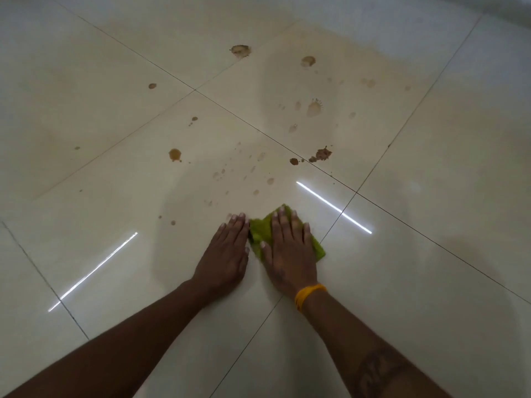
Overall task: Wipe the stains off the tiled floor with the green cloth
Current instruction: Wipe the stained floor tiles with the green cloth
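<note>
We observe both hands laid flat on the tiled floor, side by side and close to each other, with fingers straight and pointing away from the person.

Well to the left of the hands and farther out, we note a small brown spot and, closer in, a round amber drop with tiny specks trailing beside it. Two small dots lie just left of the left hand's fingertips.

The left hand rests palm down on bare tile, holding nothing. Its little-finger edge sits just beside the green cloth; we cannot tell whether it touches the fabric.

Directly beyond the two hands, a scatter of faint pale-brown droplets marks the same tile.

The right hand presses flat on the green cloth, fingers extended and together, thumb spread toward the left hand. The cloth lies crumpled beneath the palm, showing past the fingertips, between the hands and at the hand's right edge. A yellow band circles the right wrist, and a dark tattoo shows on the right forearm.

Beyond the right hand and farther out, we record a dark splatter on a grout line, a pale splash, and two ringed marks at the far end.

No containers appear in view.
</note>
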